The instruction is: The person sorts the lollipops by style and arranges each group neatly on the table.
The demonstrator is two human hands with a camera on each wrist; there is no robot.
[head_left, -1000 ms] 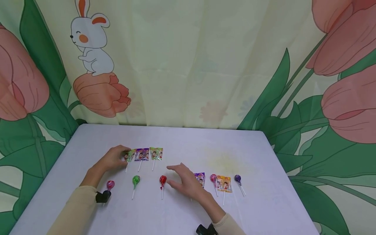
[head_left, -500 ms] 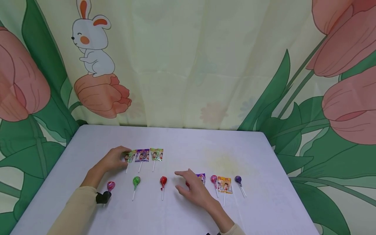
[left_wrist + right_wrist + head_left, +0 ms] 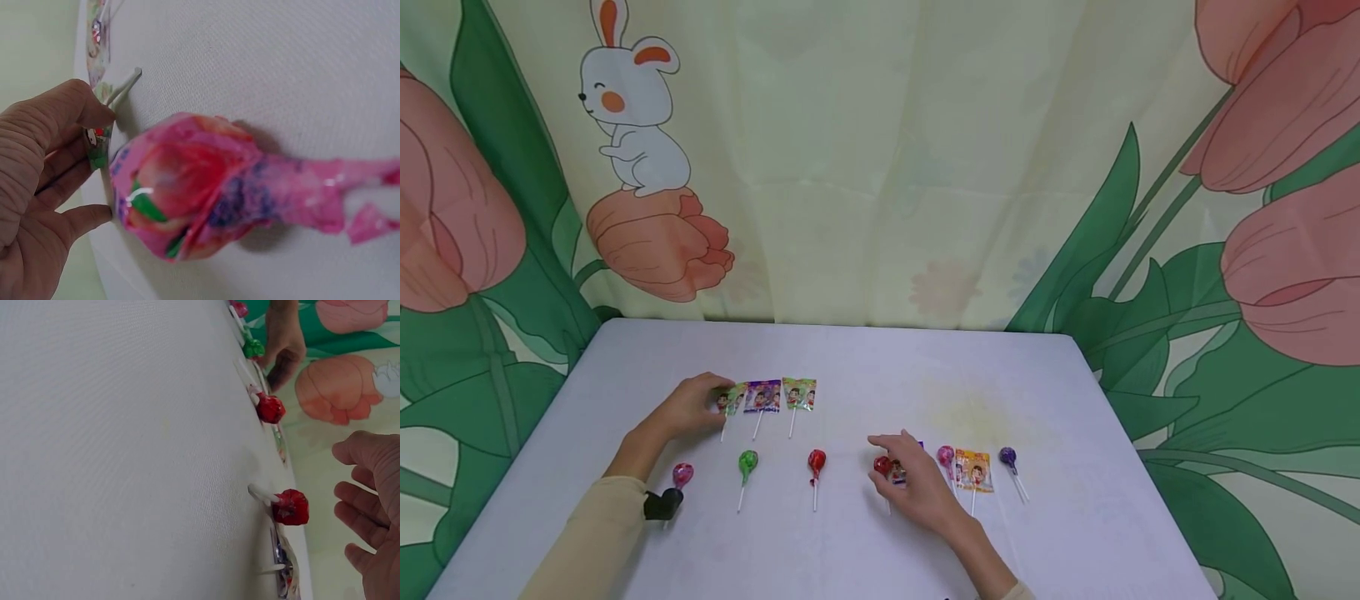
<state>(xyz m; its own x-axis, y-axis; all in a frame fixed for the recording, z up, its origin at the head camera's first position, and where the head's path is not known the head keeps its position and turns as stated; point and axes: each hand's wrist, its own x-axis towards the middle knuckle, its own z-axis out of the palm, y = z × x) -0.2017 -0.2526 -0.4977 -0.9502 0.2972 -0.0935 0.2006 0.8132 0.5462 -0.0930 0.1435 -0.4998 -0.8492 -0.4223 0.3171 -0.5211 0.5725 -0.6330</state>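
My left hand pinches the left edge of a green-packeted lollipop at the back left. In the left wrist view, thumb and fingers lie on either side of the packet, its stick showing past the thumb. Purple-packeted and green-packeted lollipops continue the row. My right hand hovers with parted, slightly bent fingers, holding nothing, near a red lollipop. It partly covers a purple-packeted lollipop. Close before the left wrist camera lies a pink lollipop.
In front of the packet row lie a green lollipop and another red lollipop. Right of my right hand are a pink lollipop, an orange-packeted lollipop and a dark purple lollipop. A printed curtain hangs behind the white table.
My right hand has moved rightward from beside the middle red lollipop to the other red lollipop, which is now uncovered. My left hand has stayed at the green packet.
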